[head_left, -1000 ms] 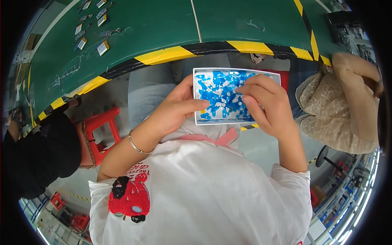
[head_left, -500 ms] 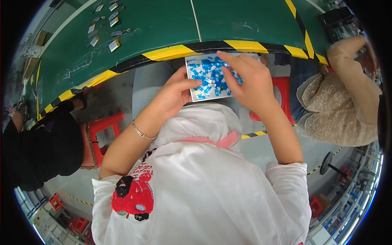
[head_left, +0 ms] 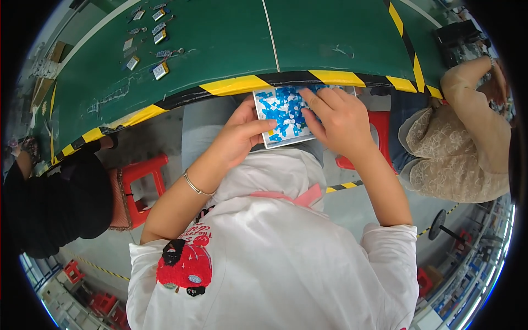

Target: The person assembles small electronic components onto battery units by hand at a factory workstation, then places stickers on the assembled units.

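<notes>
A shallow white tray sits over my lap, its far part under the table's edge. Many small blue and white pieces lie loose in it. My left hand grips the tray's left side, with the thumb over the rim and the other fingers underneath. Over the right half of the tray is my right hand. Its index finger reaches down to the pieces, and the thumb is apart from it. I see nothing held between them. That hand covers the tray's right side.
The green table has a black-and-yellow taped edge. Several small flat batteries with circuit boards lie at its far left. One person in black sits left, another in beige lace right, and red stools stand beside me.
The table edge and tray appear lower in the picture. My right index finger has come down and in toward the pieces. My left hand keeps its grip on the tray.
</notes>
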A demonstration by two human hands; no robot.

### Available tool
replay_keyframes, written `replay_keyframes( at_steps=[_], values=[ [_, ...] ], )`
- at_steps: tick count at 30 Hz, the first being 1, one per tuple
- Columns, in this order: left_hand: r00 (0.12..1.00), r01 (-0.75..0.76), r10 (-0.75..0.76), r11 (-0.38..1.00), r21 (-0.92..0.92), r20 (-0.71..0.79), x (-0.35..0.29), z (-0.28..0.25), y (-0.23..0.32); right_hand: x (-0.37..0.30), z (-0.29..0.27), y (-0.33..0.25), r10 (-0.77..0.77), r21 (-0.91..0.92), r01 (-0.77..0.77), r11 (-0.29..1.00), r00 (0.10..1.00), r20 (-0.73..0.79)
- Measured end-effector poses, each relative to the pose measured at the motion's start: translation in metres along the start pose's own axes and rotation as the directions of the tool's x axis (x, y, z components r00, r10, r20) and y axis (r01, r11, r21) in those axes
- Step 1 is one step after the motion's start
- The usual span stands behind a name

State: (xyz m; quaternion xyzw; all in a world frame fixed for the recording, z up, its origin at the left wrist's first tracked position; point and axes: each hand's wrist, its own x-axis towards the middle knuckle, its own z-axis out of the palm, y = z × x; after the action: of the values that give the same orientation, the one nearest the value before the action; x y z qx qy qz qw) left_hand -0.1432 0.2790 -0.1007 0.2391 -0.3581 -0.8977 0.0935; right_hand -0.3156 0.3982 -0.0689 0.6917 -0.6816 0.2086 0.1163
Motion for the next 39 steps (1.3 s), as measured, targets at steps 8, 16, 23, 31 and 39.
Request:
replay_keyframes(
  at_steps=[8, 16, 23, 31, 39],
  values=[
    [0.999, 0.050, -0.050, 0.999, -0.004, 0.014, 0.008, -0.009, 0.006, 0.003, -0.009, 0.005, 0.071, 0.304, -0.088, 0.949, 0.995, 0.067],
    [0.993, 0.119, -0.119, 0.993, 0.006, 0.026, 0.002, -0.015, 0.009, 0.012, -0.032, -0.001, 0.431, 0.853, -0.497, 0.159, 0.812, 0.393],
    [0.960, 0.073, -0.109, 0.986, 0.148, 0.257, 0.003, 0.019, 0.024, 0.040, -0.042, 0.012, 0.216, 0.971, -0.235, -0.054, 0.946, 0.241],
    [0.946, -0.207, 0.095, 0.913, 0.351, 0.311, 0.040, 0.057, 0.155, 0.120, -0.113, 0.020, 0.215, 0.757, -0.307, 0.576, 0.951, 0.222],
    [0.943, -0.311, 0.325, 0.799, 0.515, 0.066, 0.095, 0.004, 0.174, 0.192, -0.011, 0.088, -0.086, 0.997, -0.071, -0.010, 0.994, 0.070]
  ],
)
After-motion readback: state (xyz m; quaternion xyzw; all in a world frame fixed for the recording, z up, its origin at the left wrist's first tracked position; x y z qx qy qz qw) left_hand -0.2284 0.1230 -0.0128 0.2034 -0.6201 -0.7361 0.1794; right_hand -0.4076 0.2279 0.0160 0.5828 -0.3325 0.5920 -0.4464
